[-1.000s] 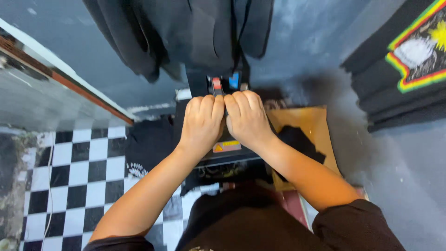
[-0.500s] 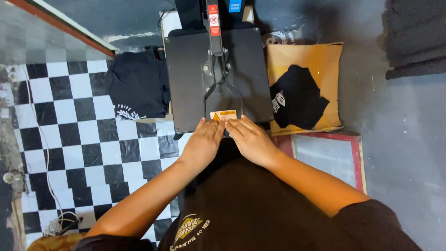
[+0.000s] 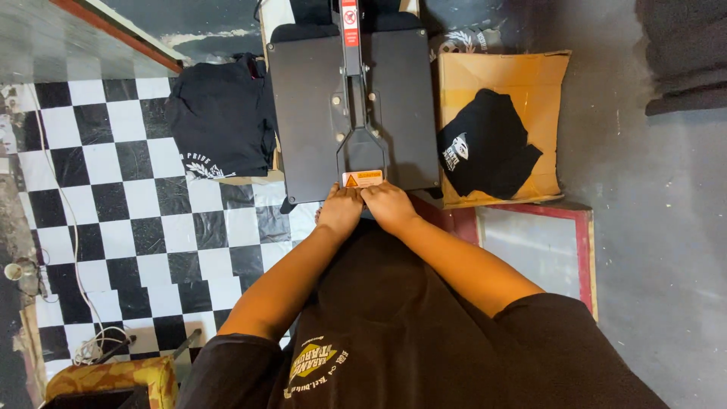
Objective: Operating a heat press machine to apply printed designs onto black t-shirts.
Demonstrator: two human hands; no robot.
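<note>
- The heat press (image 3: 352, 113) sat closed at the far centre, its flat dark platen level.
- Its lever arm (image 3: 354, 91) ran lengthwise from far to near, ending at the near edge beside an orange warning label (image 3: 362, 179).
- The left hand (image 3: 339, 210) and right hand (image 3: 388, 206) lay side by side, touching, curled over that near end; whether the fingers were clamped on a bar could not be told.
- Both hands were equally near; the press lay straight ahead, beyond them.
- A folded black shirt (image 3: 219, 117) lay left of the press, another black shirt (image 3: 485, 151) on brown cardboard (image 3: 545, 76) to the right.
</note>
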